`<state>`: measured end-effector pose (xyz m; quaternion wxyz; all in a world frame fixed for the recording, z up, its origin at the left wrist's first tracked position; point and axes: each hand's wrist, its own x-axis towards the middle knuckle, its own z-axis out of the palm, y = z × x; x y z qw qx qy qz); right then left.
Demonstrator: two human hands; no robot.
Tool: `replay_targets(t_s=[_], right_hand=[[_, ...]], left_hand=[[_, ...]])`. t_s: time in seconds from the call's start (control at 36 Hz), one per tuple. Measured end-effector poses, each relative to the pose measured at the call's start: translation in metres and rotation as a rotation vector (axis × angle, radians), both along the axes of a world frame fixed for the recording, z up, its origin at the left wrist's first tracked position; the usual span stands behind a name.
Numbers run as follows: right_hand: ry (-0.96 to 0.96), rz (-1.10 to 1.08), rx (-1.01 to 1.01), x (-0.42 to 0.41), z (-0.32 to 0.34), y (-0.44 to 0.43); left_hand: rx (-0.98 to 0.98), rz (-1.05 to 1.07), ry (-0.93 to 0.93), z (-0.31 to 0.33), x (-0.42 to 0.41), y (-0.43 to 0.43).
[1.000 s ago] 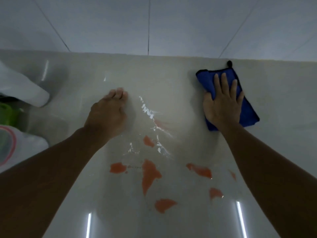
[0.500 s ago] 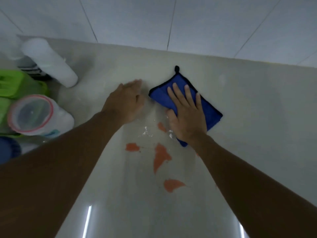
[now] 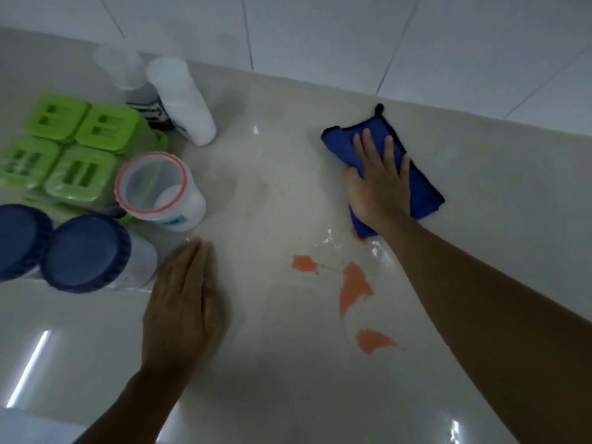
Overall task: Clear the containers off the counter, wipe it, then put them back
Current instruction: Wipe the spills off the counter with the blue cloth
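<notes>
My right hand [image 3: 379, 184] presses flat on a folded blue cloth [image 3: 419, 187] lying on the glossy beige counter [image 3: 272, 200], fingers straight. My left hand [image 3: 184, 302] rests flat on the counter, fingers together, just right of a blue-lidded jar [image 3: 86, 253]. The containers stand grouped at the left: a clear tub with a red rim [image 3: 160, 190], several green-lidded boxes [image 3: 64, 152], a white bottle [image 3: 182, 100] and a second blue lid [image 3: 19, 240].
Orange stains [image 3: 354, 288] and wet streaks [image 3: 378, 248] mark the counter below the cloth. A white tiled wall [image 3: 320, 36] runs behind the counter. A clear bottle with a dark label [image 3: 134, 81] stands at the back left.
The view has swung left, bringing the containers into sight. My left hand drew back toward me beside the blue-lidded jar. The cloth slid up and right under my right hand.
</notes>
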<state>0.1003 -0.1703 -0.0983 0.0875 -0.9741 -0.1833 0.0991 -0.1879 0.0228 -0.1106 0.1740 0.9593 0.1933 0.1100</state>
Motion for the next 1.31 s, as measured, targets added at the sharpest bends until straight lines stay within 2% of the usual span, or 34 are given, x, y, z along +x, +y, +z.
replay_targets(t_s=[0.31,0.53,0.58,0.69,0.78,0.83,0.94,1.14,1.22,1.31], right_hand=[[0.083,0.487,0.071,-0.025,0.004,0.071],[0.153,0.862,0.141,-0.088,0.010,0.026],[0.169,0.832,0.175,-0.094,0.007,0.004],[0.139,0.505,0.224,-0.072,0.004,-0.010],[0.124,0.263,0.169,-0.042,0.011,0.007],[0.122,0.193,0.101,-0.030,0.012,0.025],[0.124,0.269,0.064,-0.035,0.011,0.051],[0.194,0.648,0.212,-0.104,0.010,0.039],[0.224,0.620,0.335,-0.126,0.010,0.007],[0.233,0.437,0.453,-0.123,0.008,-0.031]], left_hand=[[0.035,0.047,-0.061,-0.007,0.007,-0.004],[0.073,0.008,-0.036,-0.011,0.003,0.000],[0.087,-0.008,-0.026,-0.012,0.003,0.002],[0.094,-0.023,-0.022,-0.015,0.002,0.004],[0.083,-0.014,-0.029,-0.015,0.004,0.004],[0.076,-0.016,-0.035,-0.014,0.003,0.003],[0.062,-0.022,-0.032,-0.014,0.004,0.003],[0.047,-0.026,0.049,-0.013,0.003,0.005],[0.066,-0.023,0.089,-0.011,0.004,0.004],[0.101,-0.033,0.111,-0.009,0.004,0.003]])
